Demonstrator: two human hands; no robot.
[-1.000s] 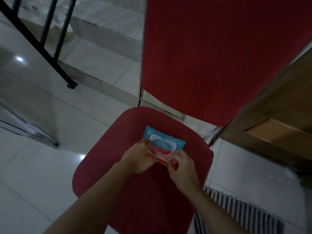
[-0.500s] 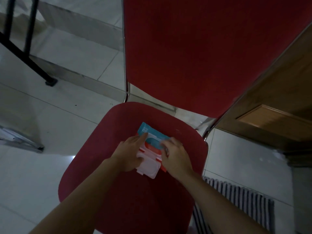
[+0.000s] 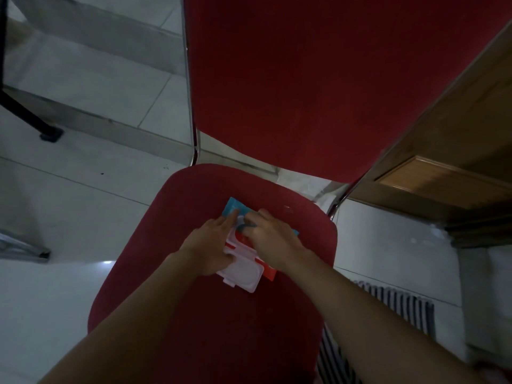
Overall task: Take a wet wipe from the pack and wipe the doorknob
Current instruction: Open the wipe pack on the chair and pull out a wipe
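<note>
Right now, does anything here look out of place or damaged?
Nothing looks damaged or spilled. The wipe pack lies flat on the red chair, lid flipped open, both hands on it.

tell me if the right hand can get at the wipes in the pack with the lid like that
Probably yes. The lid is flipped open toward the person, and the right hand already has its fingers at the opening of the pack, which the left hand steadies on the chair.

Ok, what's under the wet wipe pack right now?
The wet wipe pack lies flat on the red chair seat. Its lid is flipped open. Both hands cover its middle, so the opening is hidden.
</note>
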